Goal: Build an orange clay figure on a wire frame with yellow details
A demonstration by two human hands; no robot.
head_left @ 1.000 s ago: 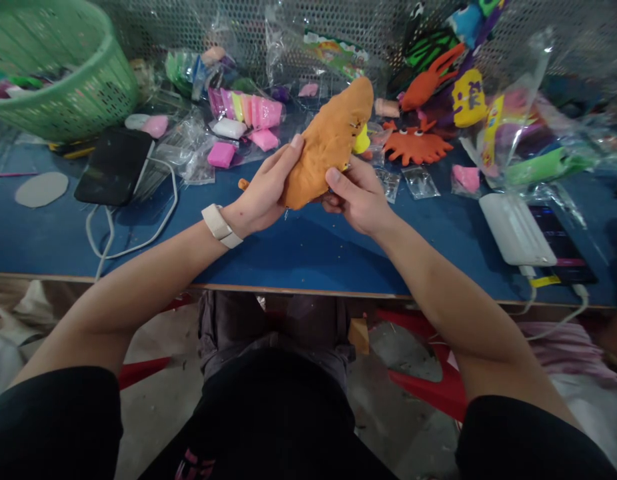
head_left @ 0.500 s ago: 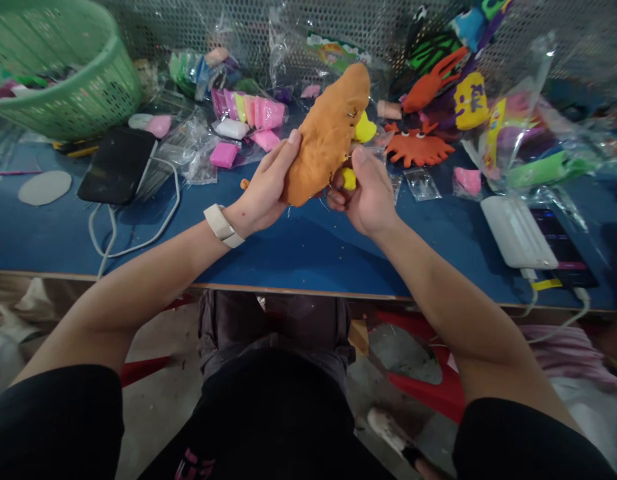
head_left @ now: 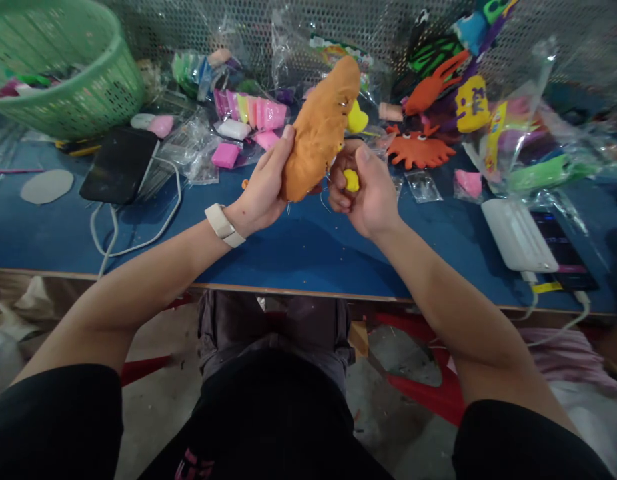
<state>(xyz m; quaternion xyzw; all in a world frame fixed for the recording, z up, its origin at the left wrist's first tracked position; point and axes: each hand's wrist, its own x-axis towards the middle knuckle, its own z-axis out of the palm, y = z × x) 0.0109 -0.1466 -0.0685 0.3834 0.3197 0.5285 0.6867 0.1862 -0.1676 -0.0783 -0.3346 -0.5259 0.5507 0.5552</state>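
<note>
A long orange clay piece (head_left: pixel 315 130) is tilted up above the blue table, gripped at its lower left by my left hand (head_left: pixel 268 177), thumb on its face. Small bits of wire or yellow clay show along its right edge. Just right of that edge, my right hand (head_left: pixel 368 190) is curled around a small yellow clay lump (head_left: pixel 351 180), its fingers bent and thumb raised. A larger yellow clay shape (head_left: pixel 357 119) shows behind the orange piece.
A green basket (head_left: pixel 68 80) stands at the back left, near a black phone (head_left: pixel 119 165) with a white cable. Orange clay crab (head_left: pixel 421 148), pink clay packets (head_left: pixel 226 155) and plastic bags lie behind my hands. At right is a white power bank (head_left: pixel 519 233) on a phone.
The orange piece has tilted and shifted slightly left, away from my right hand. My right hand's fingers have drawn back a little from its edge, still with the yellow lump.
</note>
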